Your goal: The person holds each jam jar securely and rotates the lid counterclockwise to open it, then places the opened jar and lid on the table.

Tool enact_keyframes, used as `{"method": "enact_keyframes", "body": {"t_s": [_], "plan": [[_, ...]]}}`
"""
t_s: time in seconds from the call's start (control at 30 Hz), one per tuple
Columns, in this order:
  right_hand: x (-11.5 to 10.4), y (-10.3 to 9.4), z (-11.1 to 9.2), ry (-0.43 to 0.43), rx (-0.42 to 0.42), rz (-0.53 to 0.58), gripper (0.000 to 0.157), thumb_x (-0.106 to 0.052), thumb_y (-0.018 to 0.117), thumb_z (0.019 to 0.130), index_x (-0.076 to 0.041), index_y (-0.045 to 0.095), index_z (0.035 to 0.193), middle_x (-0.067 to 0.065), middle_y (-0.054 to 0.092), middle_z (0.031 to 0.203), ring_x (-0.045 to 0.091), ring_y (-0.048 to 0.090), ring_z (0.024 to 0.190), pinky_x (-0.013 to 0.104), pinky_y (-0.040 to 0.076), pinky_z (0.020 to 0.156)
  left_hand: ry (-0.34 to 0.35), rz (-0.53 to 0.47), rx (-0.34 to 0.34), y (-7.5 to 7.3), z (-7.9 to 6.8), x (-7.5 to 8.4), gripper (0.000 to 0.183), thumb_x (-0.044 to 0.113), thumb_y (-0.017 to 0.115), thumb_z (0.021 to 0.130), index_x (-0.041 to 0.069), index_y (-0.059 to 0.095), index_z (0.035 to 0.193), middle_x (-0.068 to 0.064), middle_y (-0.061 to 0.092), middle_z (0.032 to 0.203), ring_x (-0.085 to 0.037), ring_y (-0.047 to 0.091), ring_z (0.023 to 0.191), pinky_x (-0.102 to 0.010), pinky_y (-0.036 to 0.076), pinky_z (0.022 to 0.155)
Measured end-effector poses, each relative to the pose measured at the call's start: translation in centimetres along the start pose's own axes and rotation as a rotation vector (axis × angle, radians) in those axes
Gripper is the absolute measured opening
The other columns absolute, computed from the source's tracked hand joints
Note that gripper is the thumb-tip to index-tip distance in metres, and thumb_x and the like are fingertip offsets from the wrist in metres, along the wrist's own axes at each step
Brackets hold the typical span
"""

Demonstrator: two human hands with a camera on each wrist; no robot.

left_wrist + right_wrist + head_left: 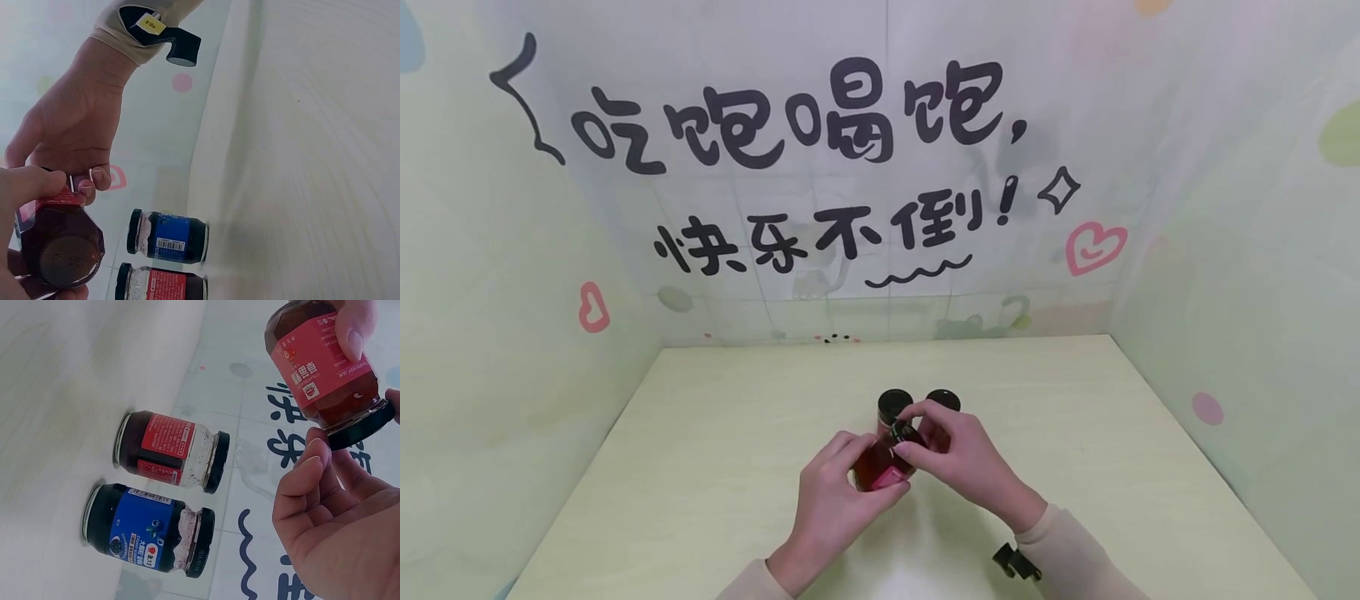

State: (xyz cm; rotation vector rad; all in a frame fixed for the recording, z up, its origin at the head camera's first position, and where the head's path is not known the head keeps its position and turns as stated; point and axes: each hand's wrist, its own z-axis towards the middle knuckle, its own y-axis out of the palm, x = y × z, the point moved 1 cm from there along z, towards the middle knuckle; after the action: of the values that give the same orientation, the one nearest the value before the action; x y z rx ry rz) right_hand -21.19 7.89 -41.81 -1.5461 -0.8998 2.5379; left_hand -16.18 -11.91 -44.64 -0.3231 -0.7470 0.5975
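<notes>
A strawberry jam jar (322, 362) with a red label and dark red contents is held up off the table, tilted. My left hand (835, 492) grips its body, with the thumb across the label in the right wrist view. The fingers of my right hand (966, 454) pinch the black lid (362, 426), which sits on the jar's mouth. In the left wrist view the jar's base (70, 257) faces the camera. Behind the hands stand a red-labelled jar (170, 450) and, to its right, a blue-labelled jar (147, 528), both with black lids on.
The pale table (700, 450) extends around the hands. A printed backdrop (775, 192) with dark lettering rises at the back, and side walls stand left and right. A black wrist mount (1017, 562) is on the right sleeve.
</notes>
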Motion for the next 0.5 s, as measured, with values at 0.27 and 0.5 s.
{"method": "enact_keyframes", "body": {"t_s": [0.27, 0.5], "plan": [[0.24, 0.04, -0.04, 0.004, -0.004, -0.005, 0.028, -0.036, 0.075, 0.092, -0.034, 0.063, 0.117, -0.005, 0.059, 0.075, 0.013, 0.054, 0.061, 0.029, 0.048, 0.053, -0.008, 0.002, -0.006, -0.04, -0.14, -0.11, 0.046, 0.031, 0.096, 0.064, 0.024, 0.071, 0.102, 0.015, 0.059, 0.090, 0.001, 0.055, 0.075, -0.014, 0.045, 0.060], [-0.28, 0.00, -0.08, -0.012, -0.016, -0.026, 0.029, -0.028, 0.075, 0.092, -0.029, 0.065, 0.119, -0.004, 0.059, 0.077, 0.015, 0.055, 0.063, 0.031, 0.049, 0.055, -0.010, -0.001, -0.011, -0.14, -0.19, -0.11, 0.046, 0.030, 0.096, 0.064, 0.024, 0.071, 0.102, 0.014, 0.058, 0.089, 0.000, 0.055, 0.073, -0.020, 0.048, 0.057]]}}
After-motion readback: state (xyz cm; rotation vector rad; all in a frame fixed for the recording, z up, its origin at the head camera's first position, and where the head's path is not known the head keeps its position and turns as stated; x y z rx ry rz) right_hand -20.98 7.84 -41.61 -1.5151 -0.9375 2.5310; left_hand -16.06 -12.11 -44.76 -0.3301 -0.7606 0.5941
